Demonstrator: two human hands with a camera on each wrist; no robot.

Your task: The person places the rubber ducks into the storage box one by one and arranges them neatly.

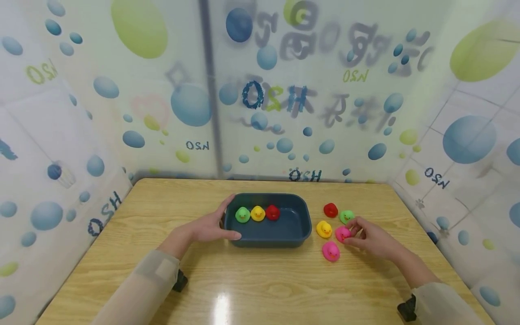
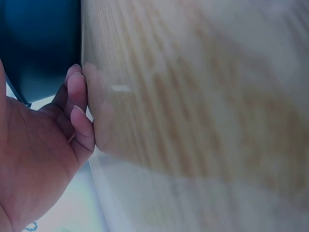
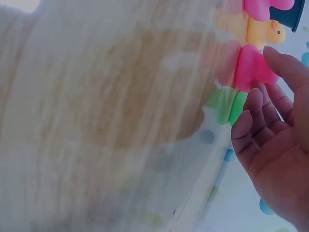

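A dark blue plastic bin [image 1: 268, 243] stands on the wooden table. Inside, a green rubber duck [image 1: 243, 215], a yellow one and a red one sit in a row toward its left end. My left hand [image 1: 209, 227] grips the bin's left end, thumb on the near rim; in the left wrist view its other fingers curl beside the bin's wall. To the right of the bin, my right hand [image 1: 371, 237] pinches a pink rubber duck [image 1: 342, 234] between thumb and fingers. That pink duck [image 3: 253, 67] appears still on the table in the right wrist view.
Around the held duck lie a red duck [image 1: 331, 210], a green duck [image 1: 347, 216], a yellow duck [image 1: 324, 229] and another pink duck [image 1: 331, 251]. Patterned curtains [image 1: 284, 144] enclose the table [image 1: 260, 289] at the back and both sides.
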